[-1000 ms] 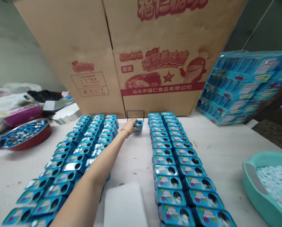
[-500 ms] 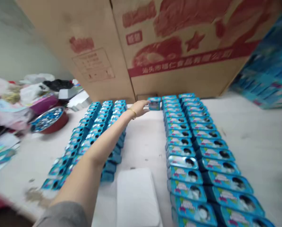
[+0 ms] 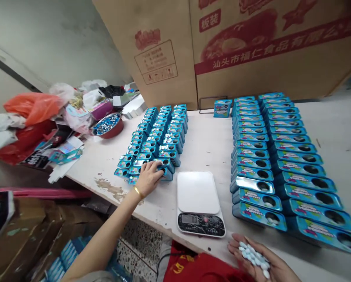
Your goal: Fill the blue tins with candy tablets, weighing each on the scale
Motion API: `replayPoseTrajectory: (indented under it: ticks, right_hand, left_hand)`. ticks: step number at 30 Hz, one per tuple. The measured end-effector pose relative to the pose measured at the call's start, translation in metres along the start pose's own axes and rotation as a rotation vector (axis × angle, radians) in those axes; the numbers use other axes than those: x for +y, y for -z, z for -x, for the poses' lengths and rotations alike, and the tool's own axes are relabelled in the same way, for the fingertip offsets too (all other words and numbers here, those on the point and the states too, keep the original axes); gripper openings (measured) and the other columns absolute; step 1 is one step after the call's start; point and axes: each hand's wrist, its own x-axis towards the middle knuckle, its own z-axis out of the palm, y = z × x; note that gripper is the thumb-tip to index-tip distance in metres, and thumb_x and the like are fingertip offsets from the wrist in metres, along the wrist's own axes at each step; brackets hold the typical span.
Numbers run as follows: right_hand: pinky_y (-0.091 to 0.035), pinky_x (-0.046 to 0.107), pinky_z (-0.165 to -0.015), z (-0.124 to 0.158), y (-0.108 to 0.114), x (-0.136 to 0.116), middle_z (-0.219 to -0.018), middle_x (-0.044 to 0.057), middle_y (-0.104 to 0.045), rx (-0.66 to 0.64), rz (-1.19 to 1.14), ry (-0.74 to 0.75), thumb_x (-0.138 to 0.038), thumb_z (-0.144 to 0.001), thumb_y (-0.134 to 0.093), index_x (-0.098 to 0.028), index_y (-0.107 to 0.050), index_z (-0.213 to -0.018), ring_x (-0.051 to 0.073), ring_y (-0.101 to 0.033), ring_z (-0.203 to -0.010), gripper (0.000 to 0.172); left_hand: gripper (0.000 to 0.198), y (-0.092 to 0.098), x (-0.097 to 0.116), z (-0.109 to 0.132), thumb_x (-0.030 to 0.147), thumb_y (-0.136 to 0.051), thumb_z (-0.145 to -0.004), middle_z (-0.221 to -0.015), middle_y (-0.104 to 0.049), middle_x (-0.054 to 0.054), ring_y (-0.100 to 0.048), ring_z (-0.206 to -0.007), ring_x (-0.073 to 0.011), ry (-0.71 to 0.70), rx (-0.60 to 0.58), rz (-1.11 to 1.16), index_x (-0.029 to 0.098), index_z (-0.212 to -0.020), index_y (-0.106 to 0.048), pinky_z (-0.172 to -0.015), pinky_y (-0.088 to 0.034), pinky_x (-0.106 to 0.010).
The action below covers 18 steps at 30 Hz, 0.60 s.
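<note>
My left hand (image 3: 149,178), with a gold bangle at the wrist, is at the near end of the left group of blue tins (image 3: 147,144). Its fingers curl over a blue tin (image 3: 165,172) at that group's near right corner. At the bottom right, my right hand (image 3: 271,266) is palm up and cupped around a small heap of white oval candies (image 3: 254,256). Between the hands lies a white kitchen scale (image 3: 198,192) with a black panel and nothing on its plate. White candies show on many tins at left.
Two rows of blue tins (image 3: 252,162) with round holes stand at right. A single tin (image 3: 222,108) stands at the back before a large cardboard box (image 3: 163,23). A red bowl (image 3: 112,129) of small blue-and-silver pieces and plastic bags (image 3: 34,105) are at left.
My left hand has come back from the single tin at the back to the near end of the left rows. The view has shifted, and my right hand with candies now shows.
</note>
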Motion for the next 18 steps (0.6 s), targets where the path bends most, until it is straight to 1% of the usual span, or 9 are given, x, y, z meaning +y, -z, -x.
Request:
replayPoseTrajectory:
  ticks: [2, 6, 8, 9, 11, 14, 16, 18]
  right_hand:
    - [-0.058, 0.023, -0.065, 0.008, -0.006, 0.001, -0.086, 0.015, -0.073, -0.018, -0.024, -0.013, -0.006, -0.068, -0.066, -0.008, -0.07, -0.086, 0.021, -0.07, -0.076, 0.019]
    - [-0.058, 0.022, -0.064, 0.018, -0.015, 0.005, -0.084, 0.016, -0.073, -0.066, -0.02, 0.0, -0.01, -0.073, -0.063, -0.005, -0.07, -0.087, 0.021, -0.07, -0.075, 0.016]
    - [-0.057, 0.023, -0.064, 0.02, -0.02, 0.006, -0.083, 0.016, -0.073, -0.078, -0.001, 0.01, -0.012, -0.074, -0.062, -0.005, -0.07, -0.087, 0.021, -0.07, -0.073, 0.016]
    - [-0.057, 0.023, -0.064, 0.02, -0.022, 0.006, -0.083, 0.016, -0.073, -0.081, 0.008, 0.013, -0.013, -0.075, -0.062, -0.004, -0.069, -0.087, 0.021, -0.07, -0.072, 0.017]
    - [-0.057, 0.023, -0.065, 0.02, -0.024, 0.006, -0.082, 0.016, -0.073, -0.083, 0.025, 0.011, -0.014, -0.075, -0.062, -0.004, -0.069, -0.089, 0.02, -0.07, -0.072, 0.018]
    - [-0.057, 0.023, -0.067, 0.02, -0.026, 0.005, -0.082, 0.015, -0.073, -0.094, 0.037, 0.011, -0.015, -0.076, -0.061, -0.005, -0.068, -0.09, 0.02, -0.07, -0.075, 0.019]
    - [-0.056, 0.023, -0.067, 0.02, -0.025, 0.004, -0.082, 0.014, -0.073, -0.098, 0.043, 0.017, -0.014, -0.077, -0.06, -0.005, -0.068, -0.091, 0.02, -0.07, -0.075, 0.018]
    - [-0.056, 0.023, -0.068, 0.019, -0.024, 0.003, -0.084, 0.015, -0.073, -0.097, 0.05, 0.026, -0.014, -0.077, -0.059, -0.006, -0.067, -0.092, 0.02, -0.07, -0.075, 0.019]
  left_hand:
    - [0.014, 0.007, 0.009, -0.003, 0.025, -0.048, -0.087, -0.12, -0.054, -0.007, -0.047, -0.11, -0.0251, -0.028, 0.022, -0.003, 0.024, -0.088, -0.062, -0.09, -0.035, -0.045]
    - [0.019, 0.042, 0.038, -0.019, 0.03, -0.042, -0.09, -0.109, -0.057, -0.009, -0.053, -0.093, -0.0205, -0.118, 0.054, 0.057, 0.019, -0.09, -0.058, -0.076, -0.042, -0.035]
    - [0.02, 0.054, 0.055, -0.029, 0.031, -0.042, -0.089, -0.104, -0.057, -0.009, -0.053, -0.088, -0.0193, -0.199, 0.04, 0.098, 0.018, -0.091, -0.057, -0.073, -0.042, -0.032]
    - [0.019, 0.055, 0.064, -0.034, 0.031, -0.043, -0.089, -0.103, -0.057, -0.008, -0.053, -0.086, -0.0187, -0.244, 0.018, 0.114, 0.018, -0.092, -0.057, -0.072, -0.042, -0.031]
    - [0.017, 0.053, 0.081, -0.044, 0.029, -0.045, -0.088, -0.1, -0.058, -0.007, -0.053, -0.084, -0.0183, -0.316, -0.043, 0.133, 0.018, -0.094, -0.055, -0.071, -0.042, -0.031]
    - [0.014, 0.044, 0.099, -0.054, 0.026, -0.05, -0.085, -0.096, -0.059, -0.007, -0.054, -0.083, -0.0196, -0.342, -0.123, 0.14, 0.017, -0.096, -0.054, -0.071, -0.042, -0.031]
    - [0.019, 0.041, 0.102, -0.057, 0.027, -0.053, -0.083, -0.096, -0.06, -0.007, -0.055, -0.085, -0.0206, -0.32, -0.134, 0.185, 0.016, -0.098, -0.052, -0.073, -0.043, -0.032]
    - [0.031, 0.043, 0.098, -0.055, 0.035, -0.057, -0.082, -0.103, -0.059, -0.009, -0.055, -0.091, -0.0216, -0.302, -0.083, 0.284, 0.015, -0.104, -0.05, -0.077, -0.044, -0.033]
